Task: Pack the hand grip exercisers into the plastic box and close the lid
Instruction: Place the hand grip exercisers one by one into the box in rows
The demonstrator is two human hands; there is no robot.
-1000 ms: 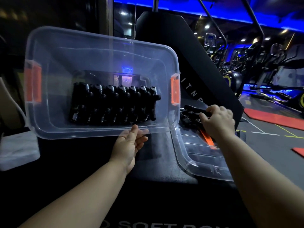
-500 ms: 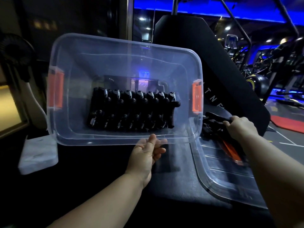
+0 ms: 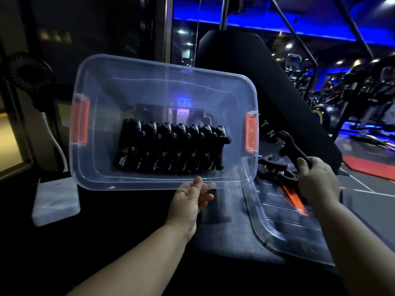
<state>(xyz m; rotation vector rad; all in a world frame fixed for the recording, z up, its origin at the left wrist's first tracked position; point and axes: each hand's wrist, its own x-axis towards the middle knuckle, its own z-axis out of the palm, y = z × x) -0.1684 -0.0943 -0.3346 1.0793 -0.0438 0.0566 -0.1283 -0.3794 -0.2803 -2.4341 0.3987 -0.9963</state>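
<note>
The clear plastic box [image 3: 162,82] with orange latches stands tipped toward me on a dark padded surface. Inside it, several black hand grip exercisers [image 3: 171,149] lie packed in a row. My left hand [image 3: 191,198] rests against the box's near rim, fingers apart, steadying it. To the right of the box, my right hand [image 3: 316,178] is shut on one black hand grip exerciser [image 3: 288,146], lifted above a small pile of loose exercisers [image 3: 272,167]. That pile sits at the far end of the clear lid [image 3: 284,227], which lies flat beside the box.
A white block [image 3: 55,201] lies left of the box, with a small black fan [image 3: 30,71] behind it. A large black angled pad [image 3: 267,86] rises behind the box. Gym machines and a red floor mat [image 3: 372,167] fill the right background.
My right hand has lifted one exerciser up out of the pile on the lid. My left hand stays on the box rim. The view has shifted left, so everything sits further right in frame.
</note>
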